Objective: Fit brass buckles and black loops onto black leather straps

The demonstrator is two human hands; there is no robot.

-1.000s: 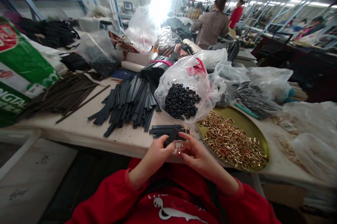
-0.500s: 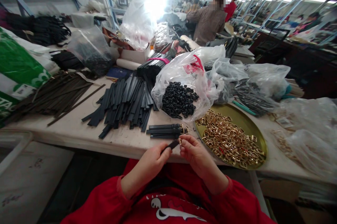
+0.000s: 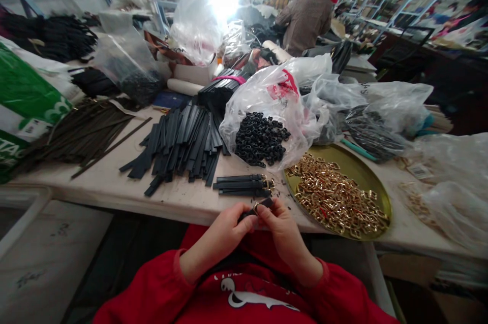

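A black strap (image 3: 265, 203) with a gold buckle (image 3: 256, 206) on it is held between my two hands at the table's front edge. My left hand (image 3: 234, 221) pinches the strap's left part, and my right hand (image 3: 277, 216) has its thumb and fingers closed on the strap just right of the buckle. Just beyond my hands lie several finished-looking black straps with gold buckles (image 3: 244, 185). A pile of loose black straps (image 3: 183, 143) is to the left. Small black loops (image 3: 261, 138) fill an open plastic bag (image 3: 292, 105). Gold buckles (image 3: 339, 194) cover much of a round tray (image 3: 384, 202).
Brown strips (image 3: 89, 133) and a green and white bag (image 3: 28, 95) are at the left. More plastic bags (image 3: 396, 98) stand at the right. A person in a brown top (image 3: 307, 22) is farther back, facing away.
My hands have come closer together. The strap now extends to the right through the buckle, between my right fingers. The view has shifted slightly.
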